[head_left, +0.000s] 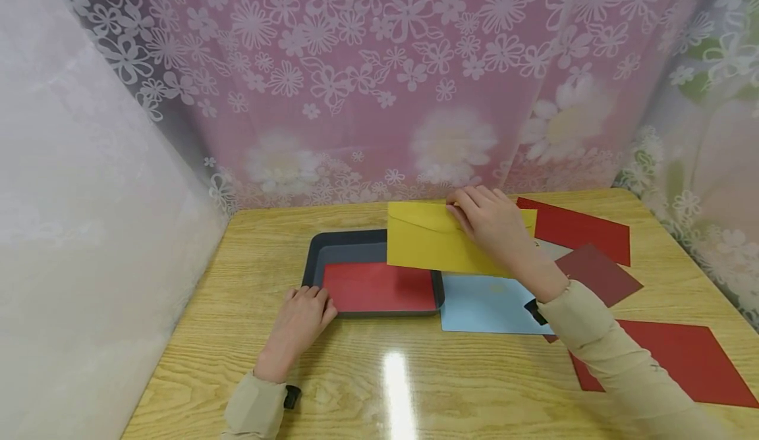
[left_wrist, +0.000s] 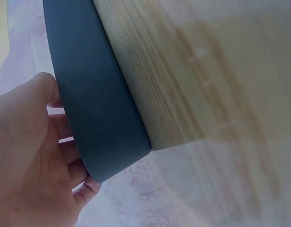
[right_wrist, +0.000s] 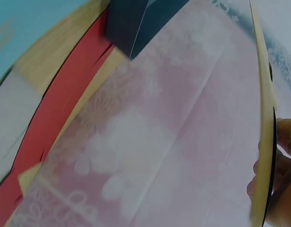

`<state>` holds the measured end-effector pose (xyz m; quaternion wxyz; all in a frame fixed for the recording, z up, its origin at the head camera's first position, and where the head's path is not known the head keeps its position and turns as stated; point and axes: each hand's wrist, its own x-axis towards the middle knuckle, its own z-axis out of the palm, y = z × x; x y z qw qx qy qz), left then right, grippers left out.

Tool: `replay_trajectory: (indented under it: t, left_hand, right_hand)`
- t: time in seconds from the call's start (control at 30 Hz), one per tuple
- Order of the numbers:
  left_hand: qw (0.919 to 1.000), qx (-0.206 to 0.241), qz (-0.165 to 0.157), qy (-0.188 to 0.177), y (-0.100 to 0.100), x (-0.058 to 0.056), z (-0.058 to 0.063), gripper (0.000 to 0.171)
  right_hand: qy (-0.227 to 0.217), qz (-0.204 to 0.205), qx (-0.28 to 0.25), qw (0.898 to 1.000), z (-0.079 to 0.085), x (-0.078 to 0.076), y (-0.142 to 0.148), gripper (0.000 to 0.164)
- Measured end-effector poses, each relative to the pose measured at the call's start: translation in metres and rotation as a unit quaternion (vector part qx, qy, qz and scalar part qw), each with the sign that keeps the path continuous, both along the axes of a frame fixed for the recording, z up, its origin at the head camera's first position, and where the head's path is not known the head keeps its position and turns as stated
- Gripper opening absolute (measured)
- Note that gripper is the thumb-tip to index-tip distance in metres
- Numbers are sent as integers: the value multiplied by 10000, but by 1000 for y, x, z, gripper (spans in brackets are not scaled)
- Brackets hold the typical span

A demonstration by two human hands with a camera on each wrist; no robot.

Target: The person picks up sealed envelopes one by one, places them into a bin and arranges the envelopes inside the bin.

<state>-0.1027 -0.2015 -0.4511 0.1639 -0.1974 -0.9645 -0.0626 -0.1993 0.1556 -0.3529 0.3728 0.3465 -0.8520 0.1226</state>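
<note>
My right hand (head_left: pixel 491 222) pinches a yellow envelope (head_left: pixel 418 239) by its top edge. The envelope is raised, its flap side toward me, and overlaps the right part of a dark grey tray (head_left: pixel 317 246) in the head view. Inside the tray lies a red envelope (head_left: pixel 379 288). At the tray's near left corner, my left hand (head_left: pixel 301 315) grips the rim. The left wrist view shows the thumb and fingers of that hand (left_wrist: pixel 29 142) around the tray wall (left_wrist: pixel 95 90). In the right wrist view the yellow envelope (right_wrist: pixel 265 123) appears edge-on between thumb and fingers.
Right of the tray lies a light blue envelope (head_left: pixel 492 305). Beyond it are a maroon envelope (head_left: pixel 605 272), a whitish one (head_left: pixel 554 249) and a red one (head_left: pixel 587 228). Another red envelope (head_left: pixel 682 361) lies near the right edge. A flowered curtain (head_left: pixel 356 97) hangs behind the wooden table (head_left: pixel 462 387).
</note>
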Motion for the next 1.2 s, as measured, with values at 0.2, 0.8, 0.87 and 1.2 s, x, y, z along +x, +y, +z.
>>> replay_trajectory:
  t: [0.2, 0.8, 0.87, 1.2]
  left_hand:
    - [10000, 14, -25, 63, 0, 0, 2, 37]
    - [9999, 16, 16, 100, 0, -1, -2, 36]
    - [10000, 8, 18, 92, 0, -1, -2, 35]
    - [9998, -91, 117, -167, -1, -3, -3, 34]
  right_hand:
    - [-482, 301, -156, 9983, -10, -2, -37, 20]
    - [-1561, 859, -93, 9840, -47, 1, -93, 35]
    - [-1733, 849, 112, 9811, -52, 1, -94, 40]
    - [-1905, 1009, 730, 9738, -73, 0, -94, 46]
